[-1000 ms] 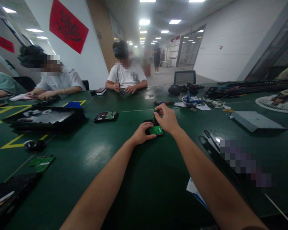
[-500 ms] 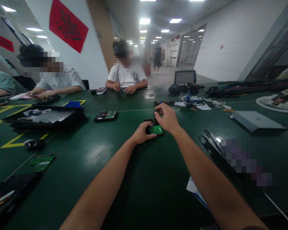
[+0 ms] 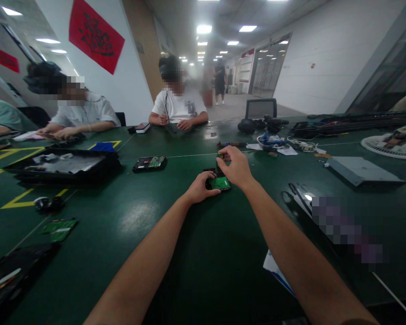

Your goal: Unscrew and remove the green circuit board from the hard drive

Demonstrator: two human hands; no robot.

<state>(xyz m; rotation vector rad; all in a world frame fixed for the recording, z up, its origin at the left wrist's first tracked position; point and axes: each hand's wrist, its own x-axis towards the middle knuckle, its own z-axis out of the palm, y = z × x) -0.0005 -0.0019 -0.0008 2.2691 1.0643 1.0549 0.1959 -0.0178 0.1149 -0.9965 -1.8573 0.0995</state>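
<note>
On the green table, a hard drive (image 3: 219,183) lies with its green circuit board facing up. My left hand (image 3: 203,187) is closed around the drive's left side, thumb along the near edge and fingers at the far edge. Over the board's far part, my right hand (image 3: 236,166) pinches a small upright screwdriver (image 3: 219,166), dark with a bit of yellow near its top. The fingers and the drive's dark far edge hide where its tip meets the drive. Another hard drive (image 3: 149,163) sits apart to the left, its board partly showing.
A black tray (image 3: 62,164) stands at left, near a loose green circuit board (image 3: 60,229) and a black casing (image 3: 16,280). To the right are a grey metal box (image 3: 364,171), a bowl with cables (image 3: 269,142) and a phone-like object (image 3: 301,201). Co-workers sit across the table.
Both hands stay in nearly the same place. The screwdriver's top has turned slightly between the right fingers, showing more yellow. The person across has shifted their hands a little.
</note>
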